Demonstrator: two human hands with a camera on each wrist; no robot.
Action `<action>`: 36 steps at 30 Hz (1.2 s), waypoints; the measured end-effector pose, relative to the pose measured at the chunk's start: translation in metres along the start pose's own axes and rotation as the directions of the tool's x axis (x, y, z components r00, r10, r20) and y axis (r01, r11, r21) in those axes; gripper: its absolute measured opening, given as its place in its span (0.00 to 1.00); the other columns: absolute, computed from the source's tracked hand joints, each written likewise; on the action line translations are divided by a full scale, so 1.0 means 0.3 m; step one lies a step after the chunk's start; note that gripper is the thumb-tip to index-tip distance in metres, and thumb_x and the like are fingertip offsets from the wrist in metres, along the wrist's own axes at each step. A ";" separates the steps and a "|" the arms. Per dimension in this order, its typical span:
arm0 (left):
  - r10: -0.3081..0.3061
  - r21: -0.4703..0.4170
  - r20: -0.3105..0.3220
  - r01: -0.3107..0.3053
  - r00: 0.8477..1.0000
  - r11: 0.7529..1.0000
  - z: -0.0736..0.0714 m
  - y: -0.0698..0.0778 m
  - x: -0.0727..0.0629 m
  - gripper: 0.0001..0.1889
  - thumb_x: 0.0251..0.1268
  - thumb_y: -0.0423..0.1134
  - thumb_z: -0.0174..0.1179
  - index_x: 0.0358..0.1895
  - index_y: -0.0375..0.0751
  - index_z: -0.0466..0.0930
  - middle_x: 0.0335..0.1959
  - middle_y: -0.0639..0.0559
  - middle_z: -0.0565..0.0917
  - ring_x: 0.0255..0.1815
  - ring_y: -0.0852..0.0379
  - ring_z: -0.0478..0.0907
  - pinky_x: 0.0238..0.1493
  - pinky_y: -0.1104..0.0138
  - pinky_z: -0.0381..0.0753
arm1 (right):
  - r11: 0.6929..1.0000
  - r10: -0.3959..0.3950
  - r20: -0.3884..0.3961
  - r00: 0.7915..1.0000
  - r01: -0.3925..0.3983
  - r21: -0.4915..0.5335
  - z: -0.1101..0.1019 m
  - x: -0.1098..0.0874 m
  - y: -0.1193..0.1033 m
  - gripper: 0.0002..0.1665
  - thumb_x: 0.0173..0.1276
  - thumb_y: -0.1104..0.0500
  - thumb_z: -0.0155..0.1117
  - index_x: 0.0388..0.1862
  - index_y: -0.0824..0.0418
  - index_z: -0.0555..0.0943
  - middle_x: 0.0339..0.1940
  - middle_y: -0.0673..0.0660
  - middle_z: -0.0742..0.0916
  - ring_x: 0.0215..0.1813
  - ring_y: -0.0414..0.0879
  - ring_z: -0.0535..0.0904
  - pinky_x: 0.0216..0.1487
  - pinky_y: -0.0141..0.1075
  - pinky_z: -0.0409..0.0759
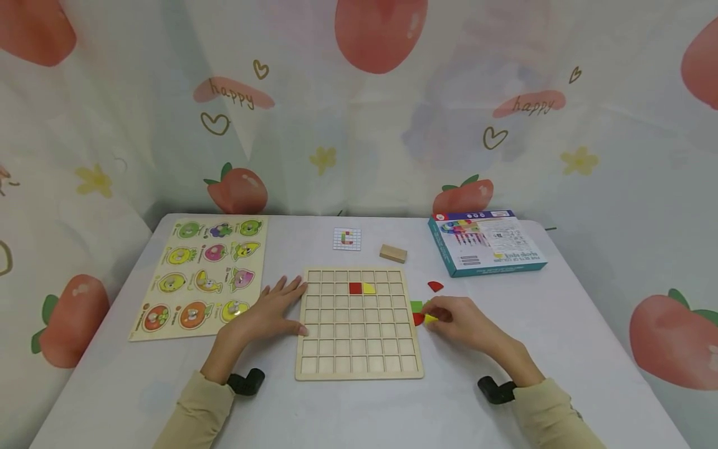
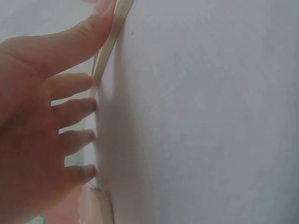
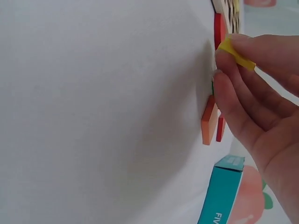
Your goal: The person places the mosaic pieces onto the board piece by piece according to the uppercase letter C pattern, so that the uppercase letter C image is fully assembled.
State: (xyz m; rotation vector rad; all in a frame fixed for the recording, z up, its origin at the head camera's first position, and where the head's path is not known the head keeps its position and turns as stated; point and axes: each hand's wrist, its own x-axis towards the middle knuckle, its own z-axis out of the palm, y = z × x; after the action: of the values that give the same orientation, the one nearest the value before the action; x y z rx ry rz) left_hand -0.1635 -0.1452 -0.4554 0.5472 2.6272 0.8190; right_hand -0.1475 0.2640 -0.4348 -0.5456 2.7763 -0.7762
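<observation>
A wooden grid board (image 1: 359, 376) lies in the middle of the table, holding a red square (image 1: 356, 288) and a yellow piece with a curved edge (image 1: 369, 289) side by side in an upper row. My left hand (image 1: 263, 319) rests against the board's left edge, fingers spread. Beside the opposite edge, my right hand (image 1: 468, 321) pinches a yellow piece (image 3: 238, 56) between thumb and fingers. Around those fingertips lie a green piece (image 1: 416, 306) and a red piece (image 1: 418, 319), while an orange piece (image 3: 209, 120) shows in the right wrist view. Farther back is a red quarter-round piece (image 1: 435, 286).
Behind the board are a small pattern card (image 1: 347, 239) and a wooden block (image 1: 393, 253). A teal box (image 1: 488, 243) lies at the back right. On the left, a fruit puzzle board (image 1: 187, 265) reaches close to my left wrist.
</observation>
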 end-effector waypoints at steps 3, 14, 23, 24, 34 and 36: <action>-0.006 0.000 0.002 0.006 1.000 1.000 -0.001 0.001 -0.001 0.51 0.59 0.51 0.74 0.81 0.38 0.56 0.84 0.39 0.52 0.85 0.32 0.39 0.82 0.36 0.37 | 0.999 -0.035 -0.025 0.999 0.035 0.015 -0.004 0.008 -0.005 0.13 0.67 0.65 0.71 0.49 0.54 0.88 0.46 0.49 0.90 0.45 0.44 0.80 0.47 0.31 0.83; -0.007 0.007 -0.003 0.007 1.000 1.000 -0.009 0.000 -0.002 0.51 0.59 0.51 0.74 0.81 0.38 0.56 0.84 0.39 0.52 0.85 0.32 0.39 0.82 0.36 0.37 | 0.993 -0.006 -0.063 0.998 0.013 0.116 0.005 0.083 -0.046 0.07 0.67 0.59 0.74 0.44 0.53 0.89 0.40 0.47 0.89 0.43 0.44 0.80 0.44 0.30 0.83; -0.013 0.002 0.009 0.013 1.000 1.000 -0.004 0.000 0.000 0.51 0.59 0.51 0.74 0.82 0.39 0.56 0.85 0.40 0.52 0.85 0.33 0.38 0.82 0.37 0.37 | 0.978 -0.016 -0.030 0.999 0.022 0.207 0.028 0.157 -0.097 0.07 0.70 0.58 0.72 0.45 0.55 0.89 0.43 0.50 0.90 0.45 0.45 0.83 0.52 0.36 0.85; -0.013 0.003 0.007 0.013 1.000 1.000 -0.005 0.001 0.000 0.52 0.59 0.51 0.75 0.82 0.39 0.56 0.84 0.40 0.52 0.85 0.33 0.39 0.82 0.36 0.37 | 0.977 -0.014 -0.029 0.999 0.020 0.211 0.032 0.164 -0.103 0.07 0.70 0.58 0.72 0.45 0.54 0.89 0.43 0.50 0.90 0.45 0.45 0.83 0.53 0.38 0.85; -0.018 0.012 -0.001 0.018 1.000 1.000 -0.001 0.002 0.000 0.53 0.57 0.53 0.76 0.81 0.39 0.57 0.84 0.40 0.53 0.85 0.32 0.40 0.82 0.36 0.39 | 0.980 -0.045 -0.039 0.998 0.052 0.194 0.052 0.249 -0.158 0.07 0.69 0.60 0.71 0.44 0.54 0.90 0.43 0.51 0.91 0.44 0.45 0.82 0.52 0.37 0.84; -0.023 0.014 -0.002 0.023 1.000 1.000 0.000 0.001 0.000 0.53 0.56 0.54 0.76 0.81 0.39 0.57 0.84 0.41 0.53 0.85 0.33 0.40 0.82 0.37 0.38 | 0.979 -0.057 -0.040 0.998 0.064 0.195 0.055 0.270 -0.169 0.06 0.70 0.61 0.71 0.44 0.55 0.90 0.42 0.51 0.91 0.43 0.44 0.82 0.50 0.36 0.83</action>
State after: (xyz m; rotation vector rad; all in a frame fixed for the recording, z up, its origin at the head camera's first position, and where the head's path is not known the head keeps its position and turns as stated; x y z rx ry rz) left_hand -0.1635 -0.1449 -0.4553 0.5193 2.6380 0.7957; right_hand -0.2014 0.1836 -0.4296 -0.5862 2.6827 -1.0683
